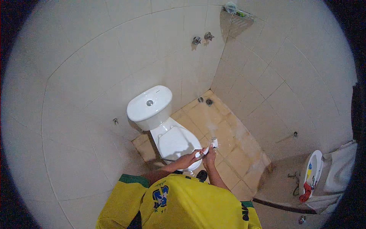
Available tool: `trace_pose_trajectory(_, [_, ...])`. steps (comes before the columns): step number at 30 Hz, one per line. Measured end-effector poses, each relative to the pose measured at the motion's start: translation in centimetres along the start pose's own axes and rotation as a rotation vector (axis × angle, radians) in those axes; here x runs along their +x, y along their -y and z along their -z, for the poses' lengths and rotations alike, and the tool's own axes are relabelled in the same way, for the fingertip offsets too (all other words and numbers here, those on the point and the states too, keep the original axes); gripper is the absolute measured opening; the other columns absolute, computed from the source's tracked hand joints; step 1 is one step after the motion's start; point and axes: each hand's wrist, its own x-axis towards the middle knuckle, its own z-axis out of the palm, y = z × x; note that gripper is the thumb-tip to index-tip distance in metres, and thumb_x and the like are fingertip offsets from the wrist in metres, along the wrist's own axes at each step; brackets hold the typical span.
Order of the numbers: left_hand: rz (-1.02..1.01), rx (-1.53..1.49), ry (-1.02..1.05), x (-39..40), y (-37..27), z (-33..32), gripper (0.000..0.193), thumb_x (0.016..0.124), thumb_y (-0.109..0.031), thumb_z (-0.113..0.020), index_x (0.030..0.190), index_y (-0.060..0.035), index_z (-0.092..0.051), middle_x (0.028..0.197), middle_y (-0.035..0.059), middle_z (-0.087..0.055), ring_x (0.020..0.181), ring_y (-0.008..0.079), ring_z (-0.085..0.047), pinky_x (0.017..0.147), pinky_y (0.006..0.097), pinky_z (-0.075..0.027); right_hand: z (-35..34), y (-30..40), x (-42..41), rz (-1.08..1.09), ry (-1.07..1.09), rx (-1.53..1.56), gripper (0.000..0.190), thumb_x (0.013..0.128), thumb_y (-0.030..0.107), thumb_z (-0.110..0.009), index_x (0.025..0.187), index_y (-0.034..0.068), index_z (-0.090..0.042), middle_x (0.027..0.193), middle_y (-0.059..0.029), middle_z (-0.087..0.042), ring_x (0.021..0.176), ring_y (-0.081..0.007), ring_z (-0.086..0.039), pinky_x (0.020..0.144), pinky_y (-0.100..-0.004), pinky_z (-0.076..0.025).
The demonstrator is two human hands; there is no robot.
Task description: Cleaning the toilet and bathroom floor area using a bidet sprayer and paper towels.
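Both my hands are at a white hand-held shower head, which sprays water away from me over the tan tiled floor. My left hand is closed around the white handle, in front of the toilet bowl's edge. My right hand grips it nearer the spraying head, with the thumb along it. To the left stands a white ceramic toilet with its lid down and a round flush button on the tank top.
Two floor drains lie by the far corner, below two wall valves. A glass corner shelf holds small items. At right, a white washbasin carries a red cloth. My shoe is beside the toilet.
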Motion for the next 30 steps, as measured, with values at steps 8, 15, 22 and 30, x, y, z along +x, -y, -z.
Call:
trace_pose_trajectory(8, [-0.047,0.009,-0.026,-0.3,-0.5,0.2,0.042,0.087,-0.028,-0.038,0.122,-0.0128,-0.021,0.076,0.0197,-0.057,0.069,0.036,-0.056,0.06,0.0434,-0.042,0.1,0.3,-0.3,-0.056,0.011,-0.019,0.028,0.086,0.034,-0.042,0.083,0.006,-0.037,0.056,-0.0066,-0.045,0.049,-0.0175,-0.046,0.049,-0.029,-0.041])
trace_pose_trajectory(15, [-0.022,0.045,-0.008,0.1,-0.8,0.2,0.042,0.087,-0.031,-0.036,0.122,-0.0132,-0.02,0.074,0.0208,-0.056,0.067,0.0379,-0.055,0.059,0.0452,-0.041,0.7,0.0,0.1,-0.064,-0.062,-0.012,0.029,0.087,0.035,-0.04,0.08,0.007,-0.037,0.058,-0.0074,-0.046,0.05,-0.0197,-0.045,0.048,-0.0312,-0.041])
trace_pose_trajectory(22, [-0.041,0.096,0.003,0.7,0.9,-0.5,0.044,0.087,-0.033,-0.036,0.124,-0.0164,-0.019,0.072,0.0226,-0.055,0.064,0.0401,-0.054,0.056,0.0474,-0.04,1.3,-0.4,0.5,-0.092,-0.039,0.035,0.03,0.086,0.035,-0.04,0.08,0.006,-0.038,0.058,-0.0079,-0.046,0.05,-0.0198,-0.045,0.048,-0.031,-0.041])
trace_pose_trajectory(30, [-0.059,0.033,0.0,0.1,0.4,-0.1,0.043,0.087,-0.028,-0.038,0.124,-0.0165,-0.019,0.073,0.0206,-0.056,0.066,0.0386,-0.055,0.055,0.0457,-0.041,1.2,-0.6,0.5,-0.104,-0.057,0.055,0.03,0.086,0.034,-0.042,0.082,0.005,-0.037,0.058,-0.0077,-0.045,0.049,-0.0197,-0.044,0.049,-0.0317,-0.041])
